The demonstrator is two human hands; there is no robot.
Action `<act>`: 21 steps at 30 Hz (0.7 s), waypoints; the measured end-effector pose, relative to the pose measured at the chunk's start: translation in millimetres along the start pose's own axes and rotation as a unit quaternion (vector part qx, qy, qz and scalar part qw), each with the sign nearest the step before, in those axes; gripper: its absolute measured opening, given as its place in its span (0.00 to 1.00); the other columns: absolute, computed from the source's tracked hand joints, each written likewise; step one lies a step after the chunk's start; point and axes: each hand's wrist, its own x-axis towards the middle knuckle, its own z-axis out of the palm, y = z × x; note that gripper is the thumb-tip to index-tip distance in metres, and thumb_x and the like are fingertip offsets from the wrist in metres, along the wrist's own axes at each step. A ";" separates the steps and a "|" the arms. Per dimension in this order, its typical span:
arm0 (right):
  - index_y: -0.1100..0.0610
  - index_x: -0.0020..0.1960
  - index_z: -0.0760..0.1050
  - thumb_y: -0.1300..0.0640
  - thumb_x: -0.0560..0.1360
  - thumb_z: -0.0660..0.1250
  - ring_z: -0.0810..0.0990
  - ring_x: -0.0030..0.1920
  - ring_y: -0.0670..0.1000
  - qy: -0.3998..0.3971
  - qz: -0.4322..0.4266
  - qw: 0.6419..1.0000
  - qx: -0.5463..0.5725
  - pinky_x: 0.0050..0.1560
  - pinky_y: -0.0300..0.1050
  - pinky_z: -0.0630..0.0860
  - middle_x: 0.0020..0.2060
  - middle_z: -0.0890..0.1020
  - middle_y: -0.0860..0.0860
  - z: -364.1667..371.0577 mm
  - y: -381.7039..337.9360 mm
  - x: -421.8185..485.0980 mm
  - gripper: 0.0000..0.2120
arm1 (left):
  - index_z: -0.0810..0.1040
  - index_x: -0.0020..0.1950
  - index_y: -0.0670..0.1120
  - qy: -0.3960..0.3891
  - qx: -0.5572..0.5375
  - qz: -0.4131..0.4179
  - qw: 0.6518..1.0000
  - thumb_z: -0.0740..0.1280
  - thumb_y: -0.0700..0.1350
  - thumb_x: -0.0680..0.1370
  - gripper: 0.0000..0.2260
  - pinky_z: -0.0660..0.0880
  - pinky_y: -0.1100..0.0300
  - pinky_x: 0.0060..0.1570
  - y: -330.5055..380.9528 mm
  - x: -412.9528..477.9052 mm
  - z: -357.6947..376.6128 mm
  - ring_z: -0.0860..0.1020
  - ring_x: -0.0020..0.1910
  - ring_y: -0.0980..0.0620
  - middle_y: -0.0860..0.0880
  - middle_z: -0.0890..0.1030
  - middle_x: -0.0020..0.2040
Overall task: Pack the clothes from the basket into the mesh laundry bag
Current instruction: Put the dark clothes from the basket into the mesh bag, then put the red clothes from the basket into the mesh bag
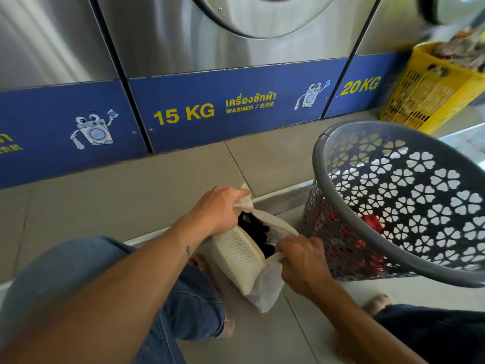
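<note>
Cream mesh bag [242, 261] held open; left hand [219, 210] pinches its far edge, right hand [301, 261] its near edge; dark clothes [256, 231] inside; grey basket [393, 206] beside it.

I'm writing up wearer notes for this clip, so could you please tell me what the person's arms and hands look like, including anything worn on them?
Both arms are bare from the hands up as far as the frame shows: no sleeves, gloves, watch or rings are visible. The left hand and right hand are uncovered. The left forearm carries one small dark mark, probably a tattoo, on its inner side near the wrist.
</note>
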 end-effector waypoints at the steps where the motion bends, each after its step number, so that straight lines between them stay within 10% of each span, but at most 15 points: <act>1: 0.49 0.54 0.83 0.59 0.75 0.69 0.79 0.58 0.50 -0.004 -0.001 1.000 0.010 0.63 0.50 0.67 0.53 0.83 0.46 -1.0 3.3 -2.6 0.10 | 0.71 0.73 0.54 0.005 -0.005 0.004 1.000 0.64 0.42 0.79 0.22 0.74 0.50 0.59 2.1 -2.3 2.4 0.76 0.62 0.43 0.46 0.78 0.67; 11: 0.50 0.50 0.84 0.59 0.74 0.71 0.80 0.51 0.52 0.089 0.014 0.995 0.031 0.52 0.52 0.77 0.49 0.83 0.46 0.7 18.4 -18.6 0.08 | 0.78 0.68 0.46 0.179 -0.088 0.014 0.980 0.59 0.41 0.81 0.16 0.71 0.57 0.59 16.9 -10.9 0.6 0.79 0.58 0.46 0.47 0.82 0.62; 21: 0.52 0.58 0.82 0.62 0.80 0.64 0.82 0.51 0.43 0.039 -0.039 0.966 0.254 0.54 0.43 0.82 0.53 0.84 0.45 -79.4 4.9 -16.4 0.12 | 0.76 0.70 0.50 0.101 -0.083 -0.045 0.990 0.59 0.43 0.82 0.17 0.72 0.52 0.62 41.5 -1.4 -3.1 0.76 0.64 0.42 0.44 0.80 0.65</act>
